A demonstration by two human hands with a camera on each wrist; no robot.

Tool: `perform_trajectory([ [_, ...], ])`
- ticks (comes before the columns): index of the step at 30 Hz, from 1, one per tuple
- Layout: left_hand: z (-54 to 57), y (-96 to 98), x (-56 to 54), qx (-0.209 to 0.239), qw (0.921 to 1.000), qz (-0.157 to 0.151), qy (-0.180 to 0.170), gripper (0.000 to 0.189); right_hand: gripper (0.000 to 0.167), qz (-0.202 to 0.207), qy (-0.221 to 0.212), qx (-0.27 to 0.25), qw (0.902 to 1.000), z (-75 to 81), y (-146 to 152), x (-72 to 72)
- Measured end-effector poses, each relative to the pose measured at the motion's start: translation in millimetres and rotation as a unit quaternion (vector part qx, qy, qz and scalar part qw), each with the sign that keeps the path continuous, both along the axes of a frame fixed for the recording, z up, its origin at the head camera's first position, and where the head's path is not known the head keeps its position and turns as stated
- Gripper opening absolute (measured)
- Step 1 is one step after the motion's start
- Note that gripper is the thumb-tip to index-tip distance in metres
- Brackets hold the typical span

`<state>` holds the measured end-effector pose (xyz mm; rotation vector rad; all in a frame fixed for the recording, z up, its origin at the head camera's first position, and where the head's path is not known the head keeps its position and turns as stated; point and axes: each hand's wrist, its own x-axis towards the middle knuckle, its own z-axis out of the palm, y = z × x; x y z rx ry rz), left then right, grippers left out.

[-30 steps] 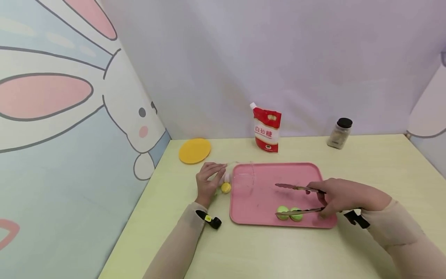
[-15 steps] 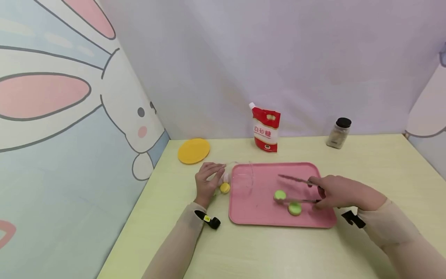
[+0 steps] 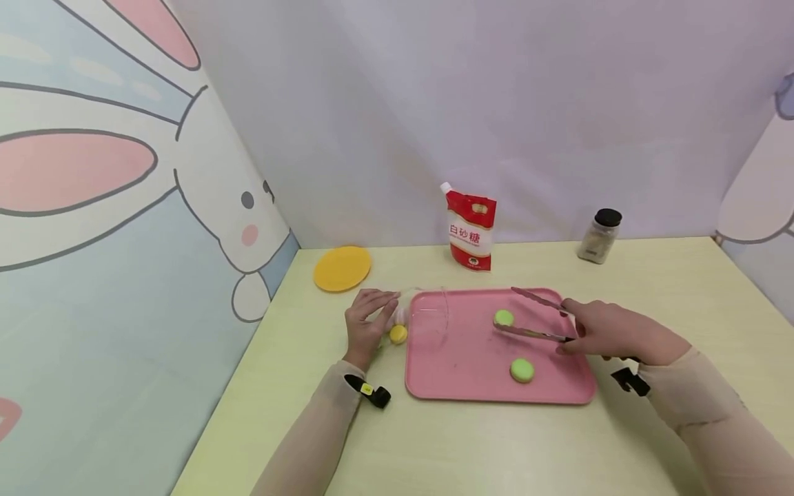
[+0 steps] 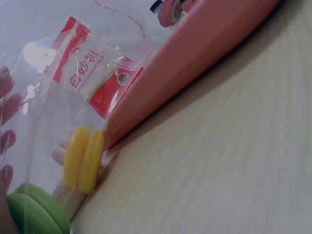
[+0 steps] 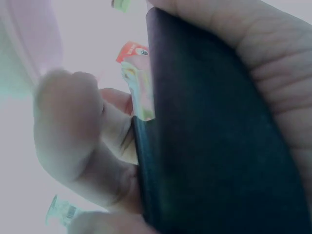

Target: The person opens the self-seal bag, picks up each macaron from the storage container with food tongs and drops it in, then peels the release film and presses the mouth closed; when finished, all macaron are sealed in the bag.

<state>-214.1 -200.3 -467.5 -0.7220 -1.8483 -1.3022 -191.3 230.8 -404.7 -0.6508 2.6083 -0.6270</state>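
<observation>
Here the right hand [image 3: 598, 331] grips tongs [image 3: 538, 318] around a green macaron [image 3: 504, 317] over the pink tray [image 3: 471, 372]; the left hand [image 3: 367, 322] holds the clear bag [image 3: 428, 313], into which it likely goes next.

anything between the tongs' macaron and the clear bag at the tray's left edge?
Nothing visible. The tongs in the right hand reach the green macaron; bare pink tray lies between it and the clear bag held by the left hand. The second green macaron sits nearer, off that line.

Two green macarons [image 3: 504, 317] are sitting on a pink tray [image 3: 471, 386]; a yellow macaron [image 3: 398, 334] is lying on the pale yellow counter [image 3: 496, 448].
</observation>
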Motion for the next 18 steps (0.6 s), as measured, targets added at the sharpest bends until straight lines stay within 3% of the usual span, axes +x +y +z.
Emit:
perform_trajectory([
  [9, -1.5, 0.6, 0.7, -0.001, 1.0000, -0.005, -0.003, 0.018, 0.061, 0.023, 0.011, -0.005, 0.9997, -9.6, -1, -2.0],
  [18, -26.5, -7.6, -15.7, -0.003, 1.0000, 0.005, -0.006, 0.018, 0.051, 0.026, -0.001, -0.009, 0.9996, -12.0, -2, -3.7],
])
